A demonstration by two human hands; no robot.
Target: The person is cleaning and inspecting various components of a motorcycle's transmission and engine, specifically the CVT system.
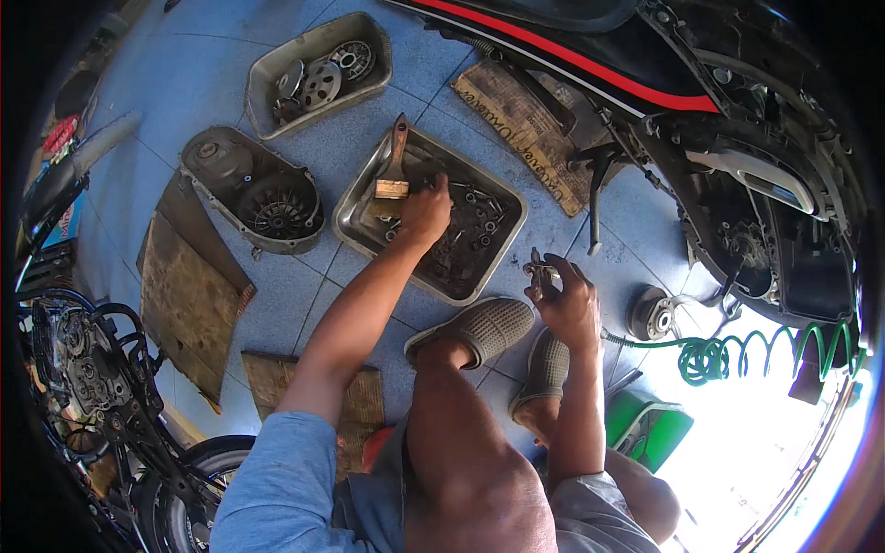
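My left hand [427, 216] reaches over a metal tray [348, 205] with dark, oily bottom. Its fingers are bent down and closed among the small parts, and whatever they grip is hidden. Beside it a paintbrush [396, 161] with a wooden handle leans across the tray's far left side. Several bolts, nuts and small metal pieces [479, 221] are scattered in the tray's right half. My right hand [573, 306] is held up just outside the tray's near right corner, fingers closed around small shiny metal parts [539, 275] whose exact kind I cannot make out.
A grey engine cover [210, 158] lies left of the tray, and a bin [261, 88] of round metal parts stands behind. Cardboard pieces [189, 295] cover some blue tiles. A motorcycle [737, 166] stands at right, near a green coiled hose [705, 359]. Another partly stripped machine [88, 369] is at left.
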